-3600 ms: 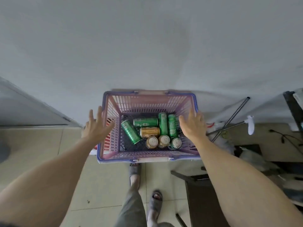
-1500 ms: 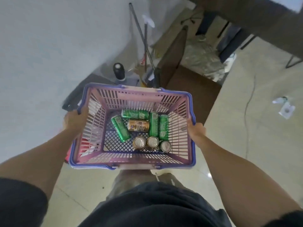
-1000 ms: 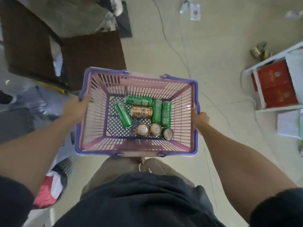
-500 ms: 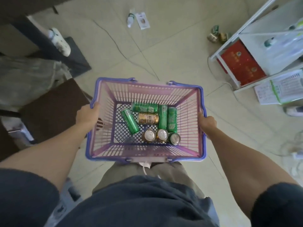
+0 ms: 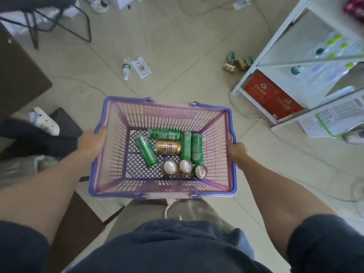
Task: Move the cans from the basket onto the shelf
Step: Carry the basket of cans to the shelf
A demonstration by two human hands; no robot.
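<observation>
Head view: you look down into the basket (image 5: 110,154), held in front of your waist above the floor (image 5: 177,56). Eight cans lie in its right half. Two green cans (image 5: 186,147) lie side by side with their long axes running away from you. Another green can (image 5: 163,134) lies crosswise beyond the gold can (image 5: 167,147), also crosswise. One green can (image 5: 146,151) lies slanted to their left. Three upright cans (image 5: 185,166) stand in a row nearest you, tops up. Your left hand (image 5: 90,141) is closed over the left rim, and your right hand (image 5: 236,150) grips the right rim. The shelf (image 5: 275,40) stands ahead to the right, well apart from the basket.
</observation>
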